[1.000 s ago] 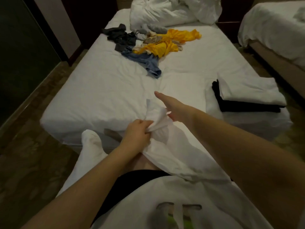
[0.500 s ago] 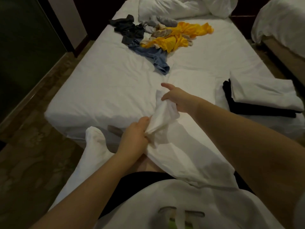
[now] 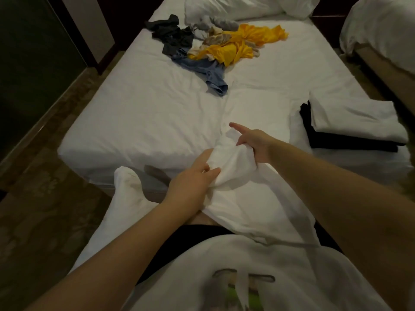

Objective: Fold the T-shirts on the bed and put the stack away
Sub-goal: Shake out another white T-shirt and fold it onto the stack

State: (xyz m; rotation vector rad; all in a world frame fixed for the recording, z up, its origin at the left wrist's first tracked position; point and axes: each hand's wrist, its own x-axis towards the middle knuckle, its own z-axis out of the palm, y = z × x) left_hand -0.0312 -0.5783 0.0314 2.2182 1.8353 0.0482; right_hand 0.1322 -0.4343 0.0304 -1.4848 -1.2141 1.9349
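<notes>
Head view: at the left, a white-socked foot is seen by the near edge of the bed. Just right of it, the left grip is clenched on a bunched end of a white shirt, the cloth pinched between thumb and fingers. The shirt is thin, limp and softly creased. It is draped over the lap, with its long axis running from the grips back toward the lower right. The right grip is closed on the same bunch just beyond, with the index finger left straight. Bare, wrinkled sheet lies directly ahead of both grips, so a forward spread is judged the likely next move. Farther up the bed, a crumpled pile of yellow, blue and dark cloth is heaped. At the right, a flat-folded stack, white over black, is set near the bed's edge, closer to the right grip.
</notes>
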